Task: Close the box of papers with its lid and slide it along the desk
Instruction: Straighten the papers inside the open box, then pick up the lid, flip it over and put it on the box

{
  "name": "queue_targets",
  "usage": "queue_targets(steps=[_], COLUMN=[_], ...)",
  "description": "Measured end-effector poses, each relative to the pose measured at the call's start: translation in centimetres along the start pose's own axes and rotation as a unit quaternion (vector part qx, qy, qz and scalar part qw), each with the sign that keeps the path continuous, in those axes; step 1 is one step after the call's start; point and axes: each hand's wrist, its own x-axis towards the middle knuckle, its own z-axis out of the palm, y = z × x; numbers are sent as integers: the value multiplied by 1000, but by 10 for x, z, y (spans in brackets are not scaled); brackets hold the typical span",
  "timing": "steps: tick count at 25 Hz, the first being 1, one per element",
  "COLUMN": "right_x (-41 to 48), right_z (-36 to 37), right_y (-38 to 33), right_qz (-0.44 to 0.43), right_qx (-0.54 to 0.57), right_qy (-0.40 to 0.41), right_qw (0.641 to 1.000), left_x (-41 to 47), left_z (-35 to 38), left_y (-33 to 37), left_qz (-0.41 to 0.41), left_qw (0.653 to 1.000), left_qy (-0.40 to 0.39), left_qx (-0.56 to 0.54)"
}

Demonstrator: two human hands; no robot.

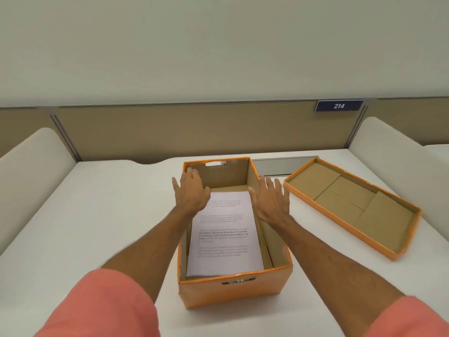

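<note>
My left hand and right hand hover spread and empty over the open orange box in the middle of the white desk. Printed papers lie inside; its lid rests upside down just to the right.

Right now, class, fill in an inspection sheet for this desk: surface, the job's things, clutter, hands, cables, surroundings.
Surface: white desk, bare around the items.
Job's things: orange box open, stack of printed papers inside; lid lying inside-up on the desk, right of the box.
Clutter: nothing seen.
Hands: left hand and right hand open above the box, fingers spread, holding nothing.
Cables: nothing seen.
Surroundings: tan partition behind, with number plate reading 214; white side dividers.
</note>
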Motion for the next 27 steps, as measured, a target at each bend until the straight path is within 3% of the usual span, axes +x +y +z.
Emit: queue_targets(steps=[3,8,15,19,27], right_x=[9,12,26,41,75], right_z=[-4,-15,-37,-46,-36], right_y=[5,35,118,183,318], right_qz=[-25,17,65,63,48], right_qx=[-57,-80,-109,-117,-158], right_qy=[41,72,72,72,9], right_qw=[997,994,989,988,986], left_x=[9,11,1,-13,-47], left_z=[2,22,51,77,175], left_y=[28,88,188,247,320], left_qz=[57,102,176,161,20], left_qw=[997,987,976,974,970], left_qy=[-42,-103,-102,-113,-196], left_qx=[-7,-77,-78,-116,-141])
